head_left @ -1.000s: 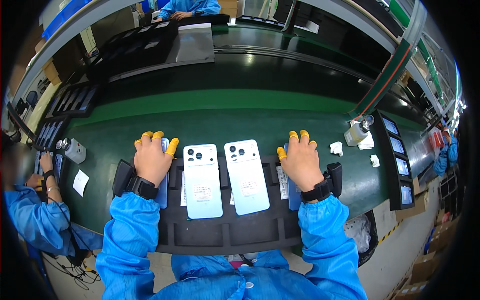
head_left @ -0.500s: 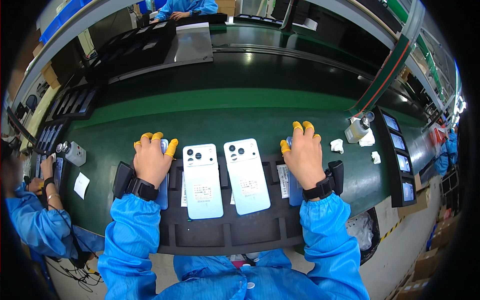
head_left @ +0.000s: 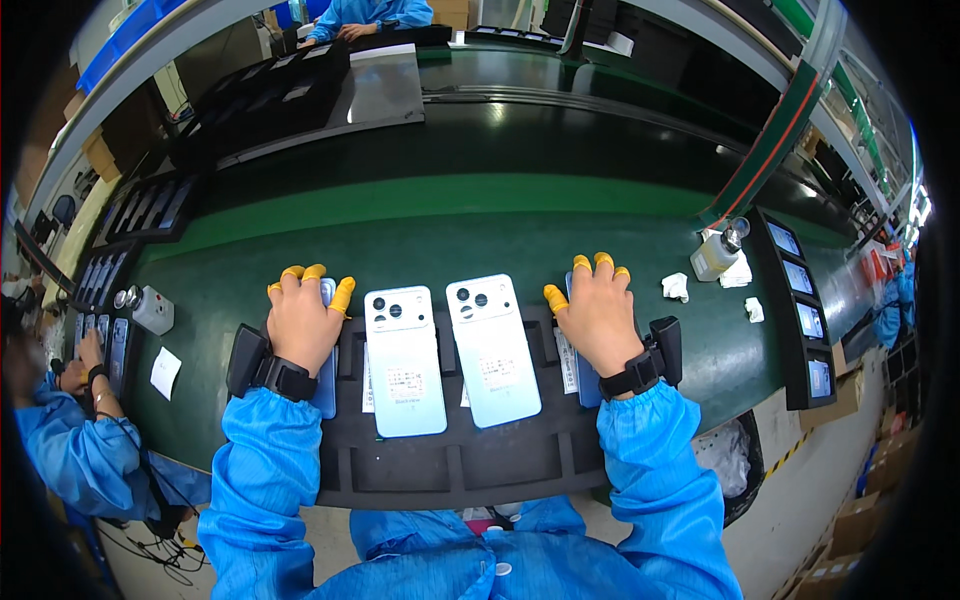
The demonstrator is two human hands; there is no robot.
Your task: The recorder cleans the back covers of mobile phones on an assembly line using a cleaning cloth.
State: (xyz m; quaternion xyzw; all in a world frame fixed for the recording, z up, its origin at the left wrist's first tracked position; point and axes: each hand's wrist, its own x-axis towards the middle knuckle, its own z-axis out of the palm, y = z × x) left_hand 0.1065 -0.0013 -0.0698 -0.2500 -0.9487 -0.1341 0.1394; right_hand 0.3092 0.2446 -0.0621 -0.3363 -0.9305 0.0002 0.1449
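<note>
Two pale blue smartphones point(head_left: 404, 362) point(head_left: 494, 352) lie back up, side by side, on a black tray point(head_left: 410, 492) in front of me. At the tray's left end, my left hand point(head_left: 304, 325) is closed over a darker blue smartphone point(head_left: 327, 388), thumb on one side and fingers on the other. My right hand point(head_left: 597, 320) grips another darker blue smartphone point(head_left: 587, 384) at the right end, its palm hiding most of it. Yellow finger cots cover the visible fingertips of both hands. White printed labels point(head_left: 567, 362) show in the tray beside the phones.
The tray rests on a green bench point(head_left: 430, 240). Right of it are a dispenser bottle point(head_left: 714, 258), crumpled tissues point(head_left: 675, 288) and a black rack of phones point(head_left: 794, 352). Left are another bottle point(head_left: 152, 309), a paper slip point(head_left: 165, 372) and a co-worker's hand point(head_left: 90, 350) at a phone tray.
My right hand has shifted slightly left, its thumb spreading outward. My left hand and the two middle phones stay nearly still. The co-worker's hand at the left has moved a little.
</note>
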